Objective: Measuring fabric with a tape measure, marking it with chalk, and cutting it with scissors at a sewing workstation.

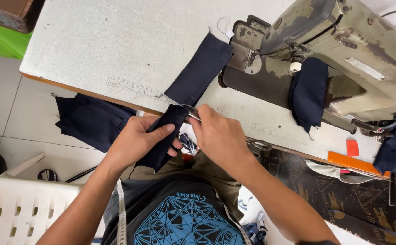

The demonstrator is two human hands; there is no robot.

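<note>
Gripping soft navy fabric strip point(179, 97), left hand point(139, 140) clamped on it, right hand point(218, 136) closed on metal snips point(191, 112), speckled worktop point(116, 41).

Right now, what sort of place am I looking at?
Probably a tailoring or garment workshop: a worn industrial sewing machine on a white worktable, and both hands on a navy fabric strip, the right hand snipping it.

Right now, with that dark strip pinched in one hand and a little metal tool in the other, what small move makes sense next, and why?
Probably close the snips where the two navy pieces meet. The left hand grips the near fabric strip, the right hand holds the blades at that spot, and the far strip lies on the table.
</note>
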